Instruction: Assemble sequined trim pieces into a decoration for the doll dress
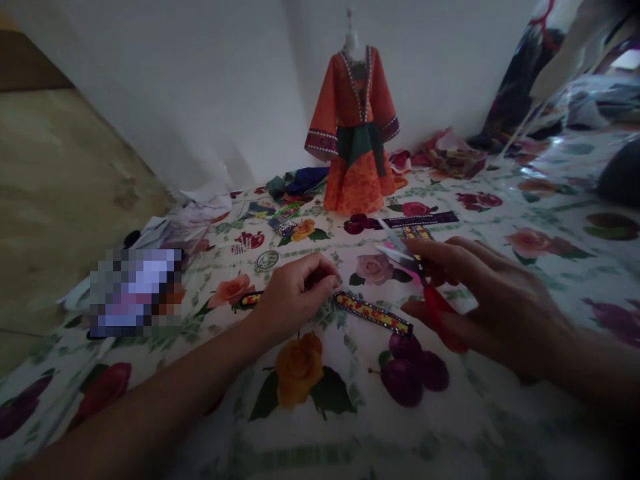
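Note:
My left hand (303,290) rests low over the flowered cloth, its fingers curled together in a pinch; whatever they hold is too small to make out. A patterned yellow, red and dark trim strip (373,313) lies just right of the fingertips, and part of another piece (251,299) shows left of the hand. Red-handled scissors (443,310) are in my right hand (490,303), with the blades apart and pointing up and left above the cloth. Behind the scissors lie a long dark purple strip (425,220) and a short yellow patterned piece (417,233).
A small dress form in an orange and green outfit (357,133) stands at the back by the wall. A phone (137,293) with a blurred screen lies at the left, near papers (155,232). Fabric scraps (450,153) lie at the back right.

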A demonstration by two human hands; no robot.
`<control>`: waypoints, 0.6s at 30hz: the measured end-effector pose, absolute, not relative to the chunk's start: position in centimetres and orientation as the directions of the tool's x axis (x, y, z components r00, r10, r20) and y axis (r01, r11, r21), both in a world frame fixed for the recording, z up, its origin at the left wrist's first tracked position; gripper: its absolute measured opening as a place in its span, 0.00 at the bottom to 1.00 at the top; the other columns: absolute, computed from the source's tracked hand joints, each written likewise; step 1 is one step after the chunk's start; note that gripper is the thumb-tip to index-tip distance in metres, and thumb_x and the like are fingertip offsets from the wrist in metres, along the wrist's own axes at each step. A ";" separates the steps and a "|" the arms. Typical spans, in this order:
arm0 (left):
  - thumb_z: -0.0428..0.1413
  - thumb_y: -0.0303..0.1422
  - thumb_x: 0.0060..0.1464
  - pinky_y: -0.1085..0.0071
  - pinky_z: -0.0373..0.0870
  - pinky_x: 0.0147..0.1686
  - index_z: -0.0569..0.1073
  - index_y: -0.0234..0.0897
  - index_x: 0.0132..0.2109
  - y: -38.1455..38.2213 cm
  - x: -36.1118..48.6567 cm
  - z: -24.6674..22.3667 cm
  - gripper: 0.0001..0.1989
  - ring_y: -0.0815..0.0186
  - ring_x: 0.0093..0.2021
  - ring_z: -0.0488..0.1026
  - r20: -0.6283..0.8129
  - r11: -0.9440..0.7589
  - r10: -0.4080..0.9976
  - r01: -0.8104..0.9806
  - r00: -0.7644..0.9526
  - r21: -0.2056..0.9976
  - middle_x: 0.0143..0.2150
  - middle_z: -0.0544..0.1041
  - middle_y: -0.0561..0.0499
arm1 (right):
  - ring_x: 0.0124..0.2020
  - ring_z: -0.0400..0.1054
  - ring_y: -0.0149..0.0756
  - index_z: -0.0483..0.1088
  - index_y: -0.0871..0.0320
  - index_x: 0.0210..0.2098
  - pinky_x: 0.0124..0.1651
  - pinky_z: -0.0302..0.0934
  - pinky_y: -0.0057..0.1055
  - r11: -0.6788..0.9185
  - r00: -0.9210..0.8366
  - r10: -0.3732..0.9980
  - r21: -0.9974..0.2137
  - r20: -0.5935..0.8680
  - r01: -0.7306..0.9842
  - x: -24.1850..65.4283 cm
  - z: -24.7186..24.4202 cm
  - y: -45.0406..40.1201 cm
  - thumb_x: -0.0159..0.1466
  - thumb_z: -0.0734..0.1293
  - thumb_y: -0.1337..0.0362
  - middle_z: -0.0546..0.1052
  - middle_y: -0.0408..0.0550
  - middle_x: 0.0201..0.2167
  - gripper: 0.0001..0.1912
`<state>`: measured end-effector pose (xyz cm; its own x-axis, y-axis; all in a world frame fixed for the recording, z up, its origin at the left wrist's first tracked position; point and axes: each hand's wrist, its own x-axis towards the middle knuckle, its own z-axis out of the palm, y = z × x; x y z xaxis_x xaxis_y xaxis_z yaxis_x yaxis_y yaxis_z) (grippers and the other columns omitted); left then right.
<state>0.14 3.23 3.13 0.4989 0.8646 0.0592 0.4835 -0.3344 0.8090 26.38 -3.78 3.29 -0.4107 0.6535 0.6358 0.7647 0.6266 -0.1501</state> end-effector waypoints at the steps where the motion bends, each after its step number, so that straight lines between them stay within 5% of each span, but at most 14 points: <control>1: 0.54 0.33 0.60 0.68 0.70 0.36 0.74 0.37 0.39 3.3 0.1 2.9 0.05 0.64 0.35 0.75 0.079 -0.343 0.865 0.469 0.495 0.814 0.35 0.78 0.51 | 0.34 0.72 0.42 0.60 0.55 0.62 0.36 0.65 0.38 0.629 -0.412 0.651 -0.150 0.638 0.763 26.4 3.4 -3.9 0.69 0.66 0.59 0.75 0.49 0.38 0.24; 10: 0.53 0.33 0.61 0.71 0.66 0.31 0.74 0.38 0.40 2.9 -0.6 2.0 0.06 0.66 0.33 0.73 0.118 -0.318 0.882 0.391 0.457 0.864 0.35 0.78 0.51 | 0.38 0.74 0.49 0.51 0.44 0.70 0.37 0.71 0.43 0.539 -0.352 0.795 -0.309 0.494 0.784 27.5 2.0 -5.1 0.68 0.65 0.51 0.75 0.52 0.46 0.34; 18: 0.52 0.32 0.60 0.70 0.65 0.30 0.74 0.39 0.36 2.5 -0.4 2.4 0.07 0.67 0.30 0.70 0.148 -0.342 0.882 0.390 0.448 0.855 0.30 0.73 0.53 | 0.34 0.73 0.52 0.45 0.45 0.73 0.35 0.71 0.47 0.556 -0.442 0.795 -0.206 0.416 0.806 29.1 2.0 -5.2 0.67 0.65 0.52 0.75 0.52 0.39 0.40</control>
<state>-0.36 2.55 2.42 0.4478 0.8818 0.1483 0.3897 -0.3417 0.8552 29.09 -5.16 1.98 -0.4422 0.7947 0.4160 0.8055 0.5558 -0.2055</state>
